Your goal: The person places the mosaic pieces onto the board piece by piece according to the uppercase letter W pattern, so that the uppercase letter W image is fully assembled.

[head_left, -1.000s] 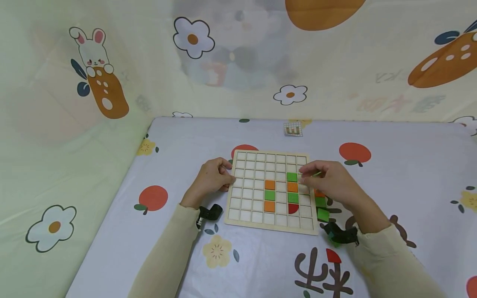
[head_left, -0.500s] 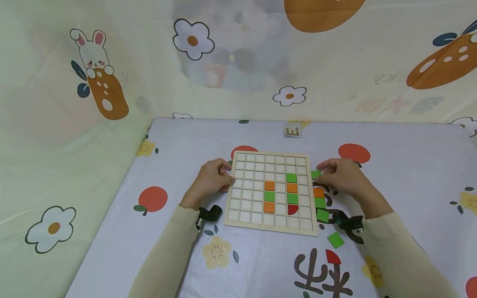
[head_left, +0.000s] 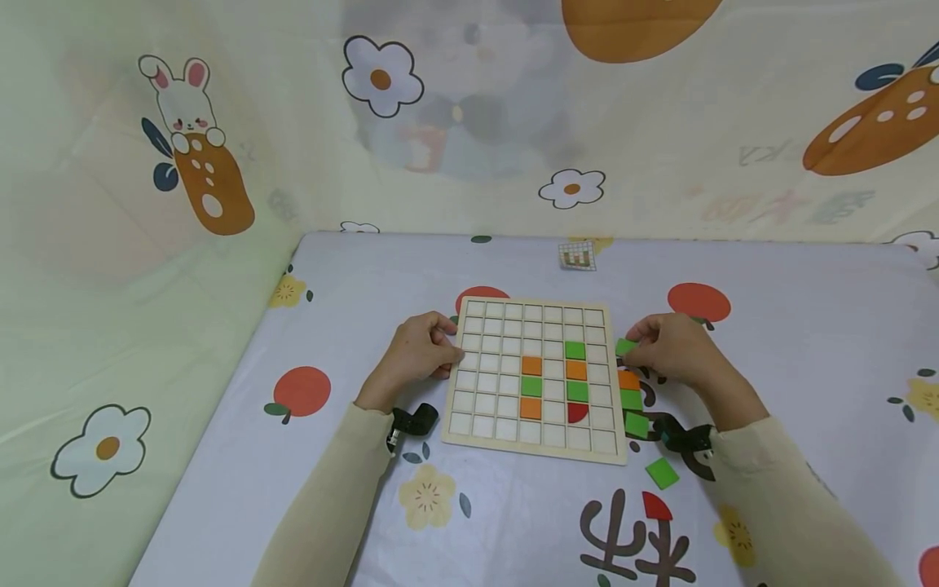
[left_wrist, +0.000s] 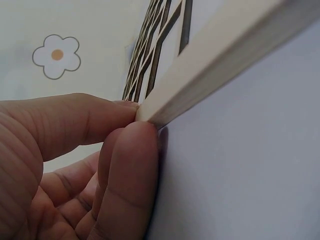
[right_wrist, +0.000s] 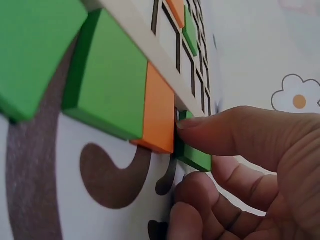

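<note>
A wooden grid board (head_left: 500, 447) lies on the table, with orange and green square tiles and one red quarter-round tile set in two of its columns. My left hand (head_left: 418, 352) pinches the board's left edge between thumb and finger, as the left wrist view shows close up. Beyond the right edge, my right hand (head_left: 678, 352) pinches a green tile (right_wrist: 197, 155), its thumb on the tile's face and fingers at the lower side. Beside that tile lie an orange tile (right_wrist: 159, 110) and a green tile (right_wrist: 107, 75), both along the board's edge.
Two more green tiles (head_left: 636, 424) lie toward the front, one of them loose (head_left: 663, 473). A red quarter-round tile (head_left: 656, 505) is nearer the front. Behind the board sits a small patterned card (head_left: 577, 255). Printed cloth walls stand at the back and left.
My right hand has moved right, off the board, to the green tile beyond its edge. That tile now sits slightly turned. The left hand and the board have stayed put.
</note>
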`<state>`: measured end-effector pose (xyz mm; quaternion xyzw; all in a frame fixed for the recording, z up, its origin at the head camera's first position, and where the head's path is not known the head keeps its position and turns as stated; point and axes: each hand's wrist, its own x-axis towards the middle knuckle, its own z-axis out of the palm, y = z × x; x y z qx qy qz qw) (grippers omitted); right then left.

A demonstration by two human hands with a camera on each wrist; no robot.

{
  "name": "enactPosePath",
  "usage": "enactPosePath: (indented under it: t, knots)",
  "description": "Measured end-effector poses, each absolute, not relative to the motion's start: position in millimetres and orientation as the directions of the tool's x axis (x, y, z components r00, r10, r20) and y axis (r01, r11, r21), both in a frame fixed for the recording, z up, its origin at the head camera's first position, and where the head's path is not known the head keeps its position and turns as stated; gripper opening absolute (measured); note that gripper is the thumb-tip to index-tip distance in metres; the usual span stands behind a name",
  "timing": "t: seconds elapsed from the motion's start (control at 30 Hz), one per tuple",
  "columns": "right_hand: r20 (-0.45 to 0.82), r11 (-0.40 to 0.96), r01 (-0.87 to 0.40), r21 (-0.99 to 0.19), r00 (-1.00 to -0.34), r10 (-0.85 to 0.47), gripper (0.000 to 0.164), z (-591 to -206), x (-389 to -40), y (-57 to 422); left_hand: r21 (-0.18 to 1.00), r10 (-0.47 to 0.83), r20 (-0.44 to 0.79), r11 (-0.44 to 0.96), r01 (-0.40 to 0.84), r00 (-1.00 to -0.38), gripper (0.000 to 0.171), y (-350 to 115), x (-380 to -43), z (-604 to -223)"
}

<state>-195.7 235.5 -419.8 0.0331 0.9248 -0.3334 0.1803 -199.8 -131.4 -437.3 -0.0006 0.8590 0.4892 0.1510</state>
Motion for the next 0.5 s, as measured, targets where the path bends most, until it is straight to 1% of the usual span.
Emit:
enactPosePath:
  t: [0.13,0.3,0.5]
  knots:
    - [-0.325,0.75,0.169,-0.639,-0.943,-0.065,0.031,-418.7,-192.0,236.0,0.841,0.145,-0.262,0.52,-0.152,-0.954,0.032,-131.4,-200.7,-438.7]
    - [-0.308,0.685,0.177,-0.706,-0.949,-0.073,0.027,-420.4,-187.9,237.6,0.844,0.15,-0.261,0.516,-0.15,-0.954,0.032,-132.1,-200.9,-439.3]
    - [-0.32,0.589,0.211,-0.78,-0.943,-0.087,0.031,-421.2,-185.5,239.9,0.845,0.153,-0.261,0.513,-0.149,-0.953,0.032,-132.3,-200.5,-439.4]
